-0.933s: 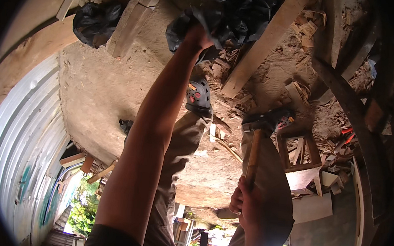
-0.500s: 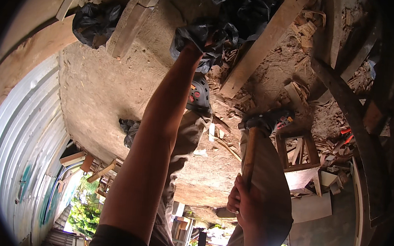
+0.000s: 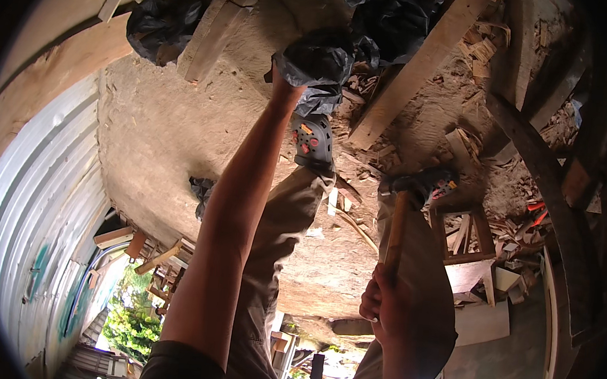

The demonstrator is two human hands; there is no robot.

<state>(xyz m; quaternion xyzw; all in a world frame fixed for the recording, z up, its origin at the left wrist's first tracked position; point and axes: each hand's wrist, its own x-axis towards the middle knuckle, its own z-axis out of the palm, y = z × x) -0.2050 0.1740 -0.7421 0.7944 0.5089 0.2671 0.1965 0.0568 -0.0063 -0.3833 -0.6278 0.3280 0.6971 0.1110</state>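
My left arm stretches far out to a crumpled black plastic bag lying on the dirt ground among wooden planks. My left hand grips the bag's edge, and the plastic covers most of the fingers. My right hand is closed around the wooden handle of a hammer. The hammer's dark head points away from me, above my right trouser leg. A grey shoe with orange dots shows just beyond my left knee.
A long plank lies beside the bag, with splintered wood scraps around it. Another black bag sits further left. A small wooden frame stands at right. A corrugated metal wall runs along the left.
My left hand has drawn slightly back toward me with the black plastic bunched in it. My right hand and the hammer have barely shifted.
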